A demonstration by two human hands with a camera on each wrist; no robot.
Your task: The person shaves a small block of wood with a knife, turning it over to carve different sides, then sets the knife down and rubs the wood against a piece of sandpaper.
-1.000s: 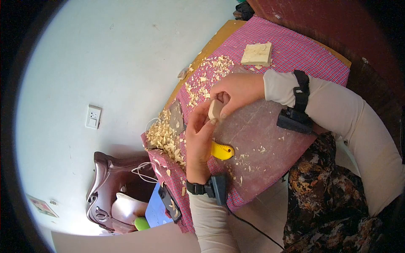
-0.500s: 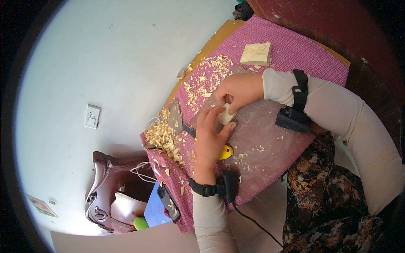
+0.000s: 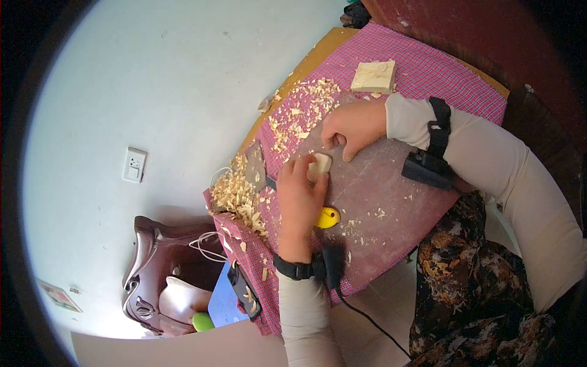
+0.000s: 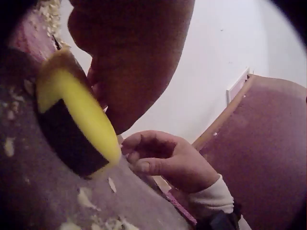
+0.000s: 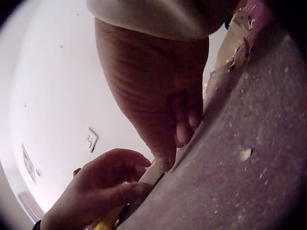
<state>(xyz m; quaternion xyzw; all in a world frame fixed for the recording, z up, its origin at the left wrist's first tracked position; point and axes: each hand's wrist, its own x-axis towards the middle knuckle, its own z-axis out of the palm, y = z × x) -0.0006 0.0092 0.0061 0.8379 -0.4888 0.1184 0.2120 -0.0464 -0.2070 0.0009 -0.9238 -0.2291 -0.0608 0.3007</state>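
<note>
A small pale wooden block [image 3: 320,166] with rounded corners lies at the worn brown board [image 3: 379,189]. My left hand [image 3: 298,199] grips it between thumb and fingers; in the right wrist view the block [image 5: 152,173] shows as a thin pale edge in that grasp. Just beyond it, my right hand [image 3: 358,129] hovers low over the board with loosely bent fingers, holding nothing. Under the left wrist lies a yellow-handled tool [image 3: 328,218], its middle hidden by the hand; the left wrist view shows a dark panel along the yellow handle [image 4: 98,127].
A larger wooden block [image 3: 373,76] sits on the checked cloth [image 3: 422,61] at the far side. Shavings [image 3: 235,196] are heaped along the wall side beside a flat grey piece [image 3: 254,166]. A black phone-like object [image 3: 246,290] lies at the cloth's left edge.
The small block came down from between both hands to the board and turned. My right hand let go and drew away to the right, while the left hand kept its hold.
</note>
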